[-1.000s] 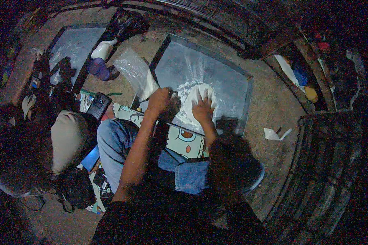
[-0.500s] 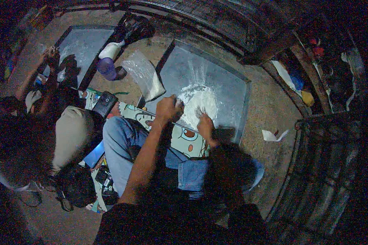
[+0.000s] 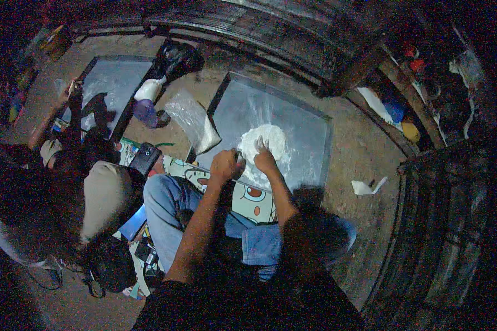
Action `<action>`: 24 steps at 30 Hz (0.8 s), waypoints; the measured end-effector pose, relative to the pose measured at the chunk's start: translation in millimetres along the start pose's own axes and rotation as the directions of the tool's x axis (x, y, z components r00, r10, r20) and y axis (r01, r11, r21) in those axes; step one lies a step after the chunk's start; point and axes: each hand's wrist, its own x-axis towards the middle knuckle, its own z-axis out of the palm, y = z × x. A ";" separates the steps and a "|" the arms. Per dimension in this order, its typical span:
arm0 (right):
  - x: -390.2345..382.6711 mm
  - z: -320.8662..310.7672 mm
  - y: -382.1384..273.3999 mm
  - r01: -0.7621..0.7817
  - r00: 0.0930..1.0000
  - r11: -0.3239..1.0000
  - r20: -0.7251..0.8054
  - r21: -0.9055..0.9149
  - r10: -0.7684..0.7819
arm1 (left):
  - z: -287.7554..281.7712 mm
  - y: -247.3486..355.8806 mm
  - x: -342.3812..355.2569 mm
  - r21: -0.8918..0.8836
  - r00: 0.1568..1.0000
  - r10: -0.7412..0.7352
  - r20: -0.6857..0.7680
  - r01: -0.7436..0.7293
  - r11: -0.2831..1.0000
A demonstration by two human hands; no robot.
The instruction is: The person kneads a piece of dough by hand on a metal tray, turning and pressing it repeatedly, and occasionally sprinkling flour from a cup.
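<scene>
The white dough mound [image 3: 266,148] lies on the floured metal tray [image 3: 309,124] on the floor, directly ahead of both hands, its bulk reaching away from the person. The right hand [image 3: 265,161] presses loosely curled fingers on its near edge, slightly nearer than the left hand [image 3: 226,164], fisted at the mound's left rim; whether that grip holds anything cannot be told. A clear plastic bag [image 3: 193,118] lies just left of the tray.

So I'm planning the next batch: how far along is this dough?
Flour is already gathered into one white dough mass on the dusted metal tray. In hand: the left hand and right hand press its near edge. It looks rough and uneven, so kneading and shaping probably remain. The flour bag lies beside the tray.
</scene>
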 end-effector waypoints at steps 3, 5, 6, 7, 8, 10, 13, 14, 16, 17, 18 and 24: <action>-3.1 -5.4 10.3 0.110 0.992 0.994 0.055 0.012 -0.110 | -9.3 -0.5 -1.4 -0.018 1.000 -0.012 0.014 0.013 1.000; -15.7 -8.3 3.7 0.238 0.971 0.969 0.002 0.060 -0.239 | -11.0 -3.4 -4.6 -0.003 0.999 -0.020 -0.031 0.020 1.000; -17.9 -9.2 -7.7 0.139 0.990 0.988 0.025 0.073 -0.141 | -13.0 -7.4 -4.8 0.022 0.999 -0.039 -0.011 0.039 0.999; -23.5 -9.7 -9.1 0.129 0.991 0.991 0.032 0.022 -0.130 | -12.2 -6.3 -4.1 0.016 0.999 -0.039 -0.024 0.039 0.999; -29.4 -7.7 -10.8 0.125 0.991 0.992 0.039 -0.026 -0.124 | -12.8 -7.1 -5.1 0.014 0.998 -0.042 -0.040 0.043 0.999; -46.6 -4.8 -10.6 0.160 0.987 0.981 0.029 -0.105 -0.158 | -15.7 -5.3 -9.2 0.026 0.998 -0.037 -0.056 0.038 0.999; -62.3 0.3 11.4 0.101 0.988 0.992 -0.106 -0.080 -0.110 | 1.0 -4.4 0.2 0.003 0.995 -0.023 -0.092 0.023 1.000; -68.6 -1.5 15.5 0.076 0.987 0.997 -0.143 -0.014 -0.077 | -1.4 0.2 -0.7 -0.016 0.998 0.002 -0.062 -0.003 1.000; -72.1 -7.8 12.7 0.056 0.974 0.993 -0.224 0.102 -0.032 | 10.4 -8.6 7.2 0.002 0.991 0.010 -0.134 -0.010 1.000; -74.4 -9.6 6.4 0.052 0.964 0.987 -0.267 0.155 -0.009 | 10.2 -10.6 7.4 0.019 0.987 0.012 -0.162 -0.009 1.000; -78.3 -13.4 2.0 0.055 0.945 0.982 -0.326 0.181 0.007 | 11.5 -10.9 6.4 -0.018 0.983 -0.028 -0.180 0.026 1.000; -71.0 -24.1 4.1 -0.413 0.743 0.828 -0.385 0.380 0.548 | 25.9 -3.5 7.3 -0.114 0.999 -0.014 -0.043 0.009 0.993</action>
